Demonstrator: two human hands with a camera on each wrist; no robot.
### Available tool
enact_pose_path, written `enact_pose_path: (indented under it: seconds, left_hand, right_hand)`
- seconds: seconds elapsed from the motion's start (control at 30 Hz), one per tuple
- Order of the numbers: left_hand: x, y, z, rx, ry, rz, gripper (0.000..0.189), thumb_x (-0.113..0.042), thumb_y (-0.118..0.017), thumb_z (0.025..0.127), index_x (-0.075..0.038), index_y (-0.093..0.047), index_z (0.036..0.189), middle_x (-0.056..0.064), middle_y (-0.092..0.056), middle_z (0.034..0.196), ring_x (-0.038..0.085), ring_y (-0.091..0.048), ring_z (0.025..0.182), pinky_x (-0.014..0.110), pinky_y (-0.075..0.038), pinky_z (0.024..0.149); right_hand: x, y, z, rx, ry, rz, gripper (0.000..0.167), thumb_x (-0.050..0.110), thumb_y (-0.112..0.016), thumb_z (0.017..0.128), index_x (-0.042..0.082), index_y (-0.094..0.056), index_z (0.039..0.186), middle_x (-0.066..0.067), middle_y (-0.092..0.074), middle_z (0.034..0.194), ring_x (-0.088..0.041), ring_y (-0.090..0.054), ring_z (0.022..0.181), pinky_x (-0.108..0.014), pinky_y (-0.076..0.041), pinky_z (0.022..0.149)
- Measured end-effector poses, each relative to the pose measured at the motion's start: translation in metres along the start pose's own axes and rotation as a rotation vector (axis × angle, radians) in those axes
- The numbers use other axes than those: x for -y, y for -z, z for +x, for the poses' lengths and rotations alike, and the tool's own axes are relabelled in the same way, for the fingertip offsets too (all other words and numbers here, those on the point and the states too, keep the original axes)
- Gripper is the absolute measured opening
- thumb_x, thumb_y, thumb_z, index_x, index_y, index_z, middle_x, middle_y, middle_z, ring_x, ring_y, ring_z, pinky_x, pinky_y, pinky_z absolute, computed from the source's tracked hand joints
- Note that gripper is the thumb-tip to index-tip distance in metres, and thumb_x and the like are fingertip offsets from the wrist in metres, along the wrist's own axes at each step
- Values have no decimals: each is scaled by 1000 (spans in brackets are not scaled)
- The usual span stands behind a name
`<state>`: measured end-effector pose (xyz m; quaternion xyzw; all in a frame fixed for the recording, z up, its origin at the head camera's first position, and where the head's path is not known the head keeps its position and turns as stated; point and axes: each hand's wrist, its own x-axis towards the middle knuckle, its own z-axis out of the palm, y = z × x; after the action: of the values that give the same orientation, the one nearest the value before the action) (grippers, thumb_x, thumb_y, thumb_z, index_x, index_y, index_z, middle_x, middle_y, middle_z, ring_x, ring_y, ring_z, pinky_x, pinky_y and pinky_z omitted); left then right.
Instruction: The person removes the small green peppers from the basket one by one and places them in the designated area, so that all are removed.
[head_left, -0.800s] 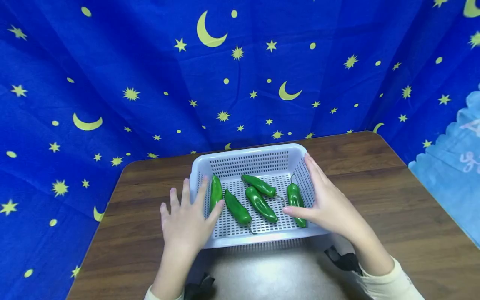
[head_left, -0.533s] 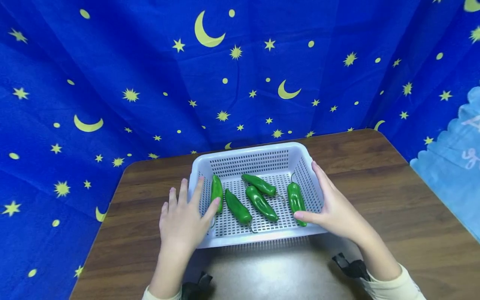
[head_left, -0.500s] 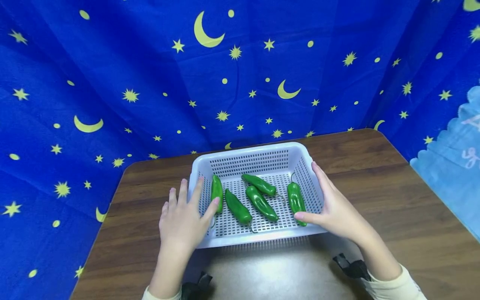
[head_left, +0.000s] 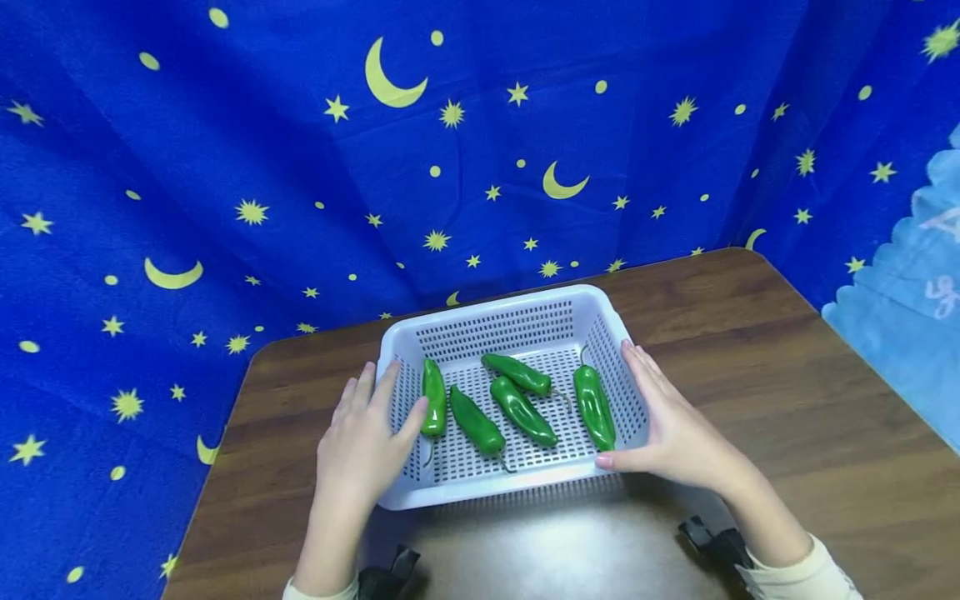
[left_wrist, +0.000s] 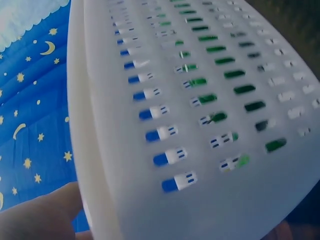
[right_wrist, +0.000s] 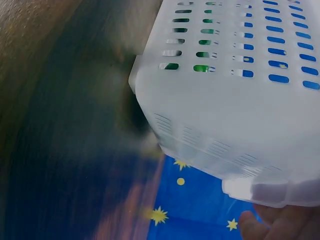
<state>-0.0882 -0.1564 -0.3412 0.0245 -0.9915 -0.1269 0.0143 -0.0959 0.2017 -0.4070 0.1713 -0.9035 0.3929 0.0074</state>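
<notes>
A pale blue-white plastic basket (head_left: 517, 481) stands on the wooden table, with several green peppers (head_left: 476, 422) lying on its slotted floor. My left hand (head_left: 360, 454) is at the basket's left side, its fingers spread along the rim and its thumb reaching over the inside. At the right side, the fingers of my right hand (head_left: 678, 433) lie along the rim, while the thumb is at the front right corner, near the rightmost pepper (head_left: 594, 408). In the right wrist view, fingertips (right_wrist: 280, 225) show beside the basket's rim. Neither hand holds a pepper.
The brown wooden table (head_left: 750, 367) extends on both sides of the basket. Behind it hangs a blue cloth (head_left: 300, 125) with yellow moons and stars. A light blue scalloped cloth (head_left: 907, 292) hangs at the right.
My right hand has moved outward and toward me, its thumb shifting from above the rightmost pepper to the front corner. My left hand has turned slightly. The head view has tilted a little.
</notes>
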Motion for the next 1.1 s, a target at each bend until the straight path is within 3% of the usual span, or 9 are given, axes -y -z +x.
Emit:
enact_pose_path:
  seconds: [0.3,0.53,0.7,0.8,0.93,1.1]
  left_hand:
    - [1,6,11,38,-83,-166,68,-54,-50,98,-21,-33,156,14,-31,162,39,-33,147,68,-35,108]
    - [-4,22,16,125,-208,-354,69,-46,-62,95,-26,-33,155,8,-33,161,35,-31,148,66,-33,111]
    - [-7,33,23,141,-326,-415,71,-38,-71,91,-27,-38,153,5,-38,158,33,-33,147,67,-34,109]
    - [-9,38,32,188,-419,-476,72,-35,-75,89,-26,-39,151,3,-41,156,30,-36,146,65,-33,112]
    - [-13,41,48,301,-525,-590,76,-29,-80,85,-25,-41,150,1,-43,155,25,-38,146,54,-31,118]
    - [-24,40,70,376,-555,-717,75,-20,-83,81,-24,-46,146,0,-47,152,20,-44,142,45,-35,118]
  right_hand:
    - [4,2,0,9,21,-43,144,62,-90,56,13,-4,161,-13,-7,168,-36,-7,154,-72,-24,111]
    - [4,2,2,15,30,-24,143,60,-90,56,13,-4,161,-14,-8,168,-37,-7,154,-72,-23,112]
    - [4,1,2,5,33,-13,144,59,-91,55,12,-5,161,-14,-9,167,-38,-7,154,-71,-23,113]
    - [4,0,2,1,28,-5,144,59,-91,55,11,-5,161,-15,-9,167,-37,-6,154,-70,-22,113]
    - [4,-1,0,-4,20,1,144,60,-91,55,11,-5,160,-15,-9,167,-38,-6,154,-71,-22,113]
    - [3,-2,-1,-16,18,9,144,59,-91,55,11,-5,160,-14,-8,167,-38,-6,154,-71,-22,113]
